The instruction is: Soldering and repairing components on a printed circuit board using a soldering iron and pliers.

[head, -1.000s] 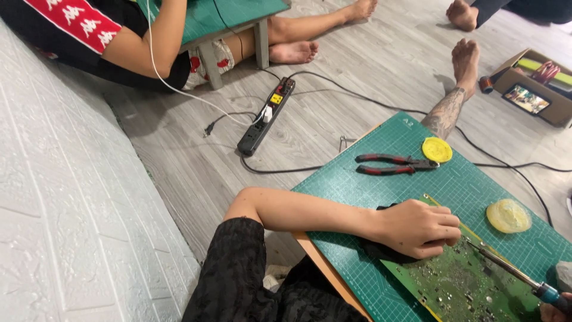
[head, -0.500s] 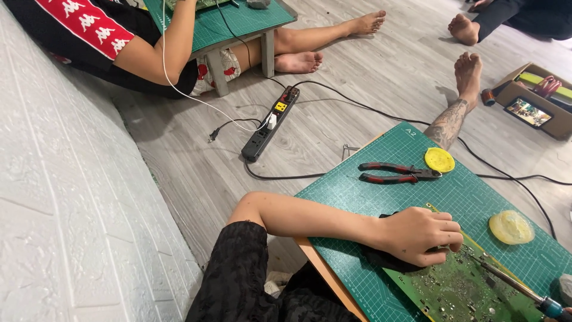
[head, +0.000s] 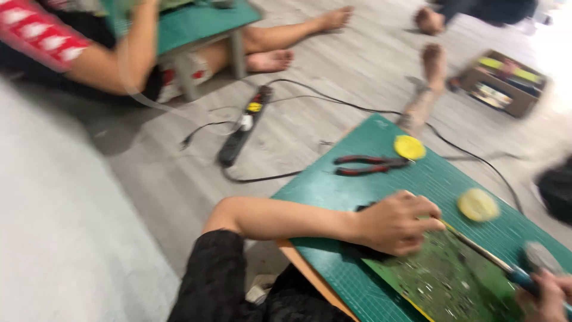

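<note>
My left hand (head: 398, 223) rests curled on the upper left corner of a green circuit board (head: 444, 280), pinning it to the green cutting mat (head: 369, 140). Only the fingers of my right hand (head: 548, 295) show at the bottom right edge, wrapped around the blue handle of a thin metal tool (head: 494, 259) whose tip reaches toward my left thumb. Red-handled pliers (head: 366, 165) lie on the mat behind my left hand. Two round yellow pieces sit on the mat, one (head: 410, 146) by the pliers and one (head: 478, 204) to the right. The frame is blurred.
A black power strip (head: 243, 126) and its cables lie on the grey wood floor. Another person sits at a low green table (head: 196, 27) at the top left, legs stretched out. More bare feet (head: 434, 62) and an open box (head: 503, 83) are at the top right.
The view has swung down and to the left and blurred. My left hand stays on the board. My right hand has come into sight at the bottom right with the tool.
</note>
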